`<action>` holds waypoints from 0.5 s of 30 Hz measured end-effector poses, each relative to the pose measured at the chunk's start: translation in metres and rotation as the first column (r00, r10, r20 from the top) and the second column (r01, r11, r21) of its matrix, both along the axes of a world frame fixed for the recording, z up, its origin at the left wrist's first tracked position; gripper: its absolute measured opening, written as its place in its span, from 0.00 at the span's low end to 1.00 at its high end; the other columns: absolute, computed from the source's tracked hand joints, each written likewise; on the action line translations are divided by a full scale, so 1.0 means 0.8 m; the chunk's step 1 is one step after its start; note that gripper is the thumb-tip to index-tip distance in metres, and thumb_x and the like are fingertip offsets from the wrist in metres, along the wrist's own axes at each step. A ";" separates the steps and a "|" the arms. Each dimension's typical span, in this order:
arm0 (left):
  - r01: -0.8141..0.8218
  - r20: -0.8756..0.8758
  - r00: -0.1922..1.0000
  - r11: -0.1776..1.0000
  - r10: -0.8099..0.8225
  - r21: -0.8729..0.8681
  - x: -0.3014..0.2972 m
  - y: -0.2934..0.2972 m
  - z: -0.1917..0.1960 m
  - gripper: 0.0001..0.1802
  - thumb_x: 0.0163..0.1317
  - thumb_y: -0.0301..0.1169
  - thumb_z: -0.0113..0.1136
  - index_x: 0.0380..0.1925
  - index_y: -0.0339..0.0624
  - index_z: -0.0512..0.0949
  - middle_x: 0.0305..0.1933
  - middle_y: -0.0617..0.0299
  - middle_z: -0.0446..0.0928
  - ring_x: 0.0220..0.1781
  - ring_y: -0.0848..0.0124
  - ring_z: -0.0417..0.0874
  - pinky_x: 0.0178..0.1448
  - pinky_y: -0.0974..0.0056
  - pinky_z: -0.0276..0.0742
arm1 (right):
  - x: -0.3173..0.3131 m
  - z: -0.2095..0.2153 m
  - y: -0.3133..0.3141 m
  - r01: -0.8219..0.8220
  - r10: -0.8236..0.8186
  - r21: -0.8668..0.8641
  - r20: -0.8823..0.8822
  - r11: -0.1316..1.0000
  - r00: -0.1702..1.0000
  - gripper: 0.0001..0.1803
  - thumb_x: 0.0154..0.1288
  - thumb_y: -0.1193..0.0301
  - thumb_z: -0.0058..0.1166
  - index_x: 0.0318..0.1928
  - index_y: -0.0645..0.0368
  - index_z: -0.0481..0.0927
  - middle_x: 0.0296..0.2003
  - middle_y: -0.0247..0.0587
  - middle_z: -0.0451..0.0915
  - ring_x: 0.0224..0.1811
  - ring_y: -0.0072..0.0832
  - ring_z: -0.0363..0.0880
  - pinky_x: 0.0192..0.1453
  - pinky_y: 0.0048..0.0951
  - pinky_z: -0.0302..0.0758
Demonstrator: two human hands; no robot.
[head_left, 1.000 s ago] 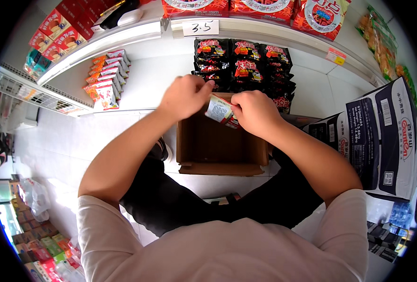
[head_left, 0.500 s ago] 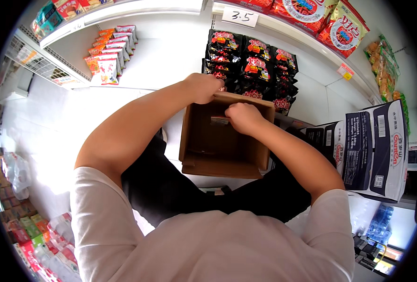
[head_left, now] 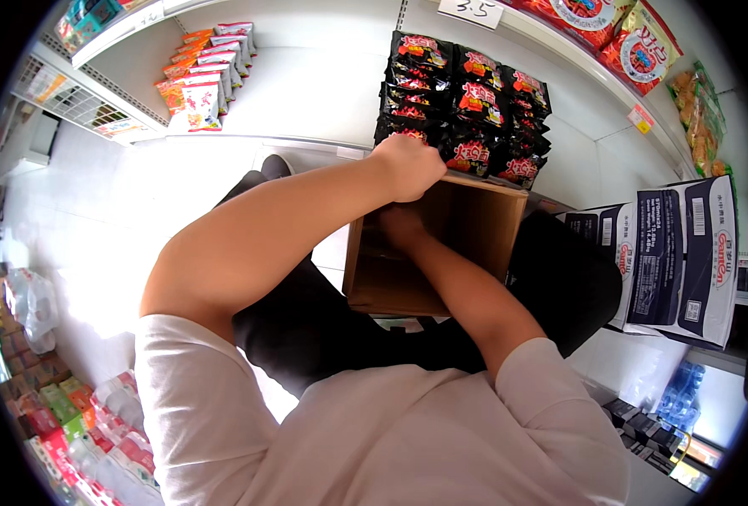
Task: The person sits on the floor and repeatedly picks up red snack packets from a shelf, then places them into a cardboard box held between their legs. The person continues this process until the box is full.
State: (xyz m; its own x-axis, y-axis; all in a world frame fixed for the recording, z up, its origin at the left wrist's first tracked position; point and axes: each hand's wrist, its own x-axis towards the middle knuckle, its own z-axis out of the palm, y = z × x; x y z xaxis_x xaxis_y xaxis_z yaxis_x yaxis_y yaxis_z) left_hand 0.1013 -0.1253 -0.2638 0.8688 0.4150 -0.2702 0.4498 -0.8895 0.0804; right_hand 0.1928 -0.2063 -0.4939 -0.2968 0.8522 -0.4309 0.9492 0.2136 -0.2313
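Observation:
A brown cardboard box [head_left: 475, 228] stands open between my knees, below a white shelf. My left hand [head_left: 409, 166] is closed over the box's far rim, gripping the edge. My right hand [head_left: 399, 228] reaches down inside the box near its left wall; its fingers are mostly hidden by my left arm, so what it holds cannot be made out. Black and red snack packets [head_left: 467, 110] stand in rows on the shelf just beyond the box.
Orange and white packets [head_left: 201, 80] sit at the left of the same shelf. Red bags [head_left: 610, 34] fill the shelf above. Dark printed cartons [head_left: 677, 253] stand at my right. Colourful packets [head_left: 62, 422] lie on a rack at lower left.
A second ago both hands held a small packet above the box. My right hand has since gone down into the box, and my left hand has taken hold of the rim.

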 end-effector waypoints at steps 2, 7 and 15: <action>0.005 -0.016 1.000 1.000 -0.005 -0.008 -0.005 -0.001 0.002 0.10 0.57 0.32 0.63 0.37 0.41 0.86 0.41 0.52 0.86 0.46 0.55 0.89 0.47 0.54 0.86 | -0.003 -0.019 -0.013 0.036 -0.036 0.001 -0.019 0.999 0.999 0.10 0.63 0.70 0.55 0.38 0.57 0.88 0.41 0.53 0.87 0.46 0.47 0.87 0.49 0.48 0.83; 0.049 -0.055 0.997 0.998 -0.051 -0.039 -0.013 0.011 0.000 0.11 0.62 0.34 0.58 0.35 0.40 0.86 0.42 0.51 0.86 0.47 0.54 0.88 0.48 0.52 0.85 | 0.014 -0.067 -0.041 0.069 -0.062 0.005 -0.375 0.998 0.925 0.11 0.59 0.66 0.60 0.37 0.58 0.88 0.37 0.53 0.86 0.40 0.49 0.87 0.45 0.49 0.82; -0.172 -0.020 0.985 0.983 0.171 -0.068 -0.022 0.004 -0.014 0.14 0.65 0.38 0.55 0.43 0.44 0.84 0.44 0.53 0.86 0.49 0.53 0.87 0.50 0.49 0.85 | 0.051 -0.090 -0.033 0.411 -0.415 -0.152 -0.594 0.899 0.689 0.19 0.67 0.59 0.58 0.49 0.58 0.85 0.49 0.54 0.84 0.52 0.48 0.83 0.59 0.45 0.77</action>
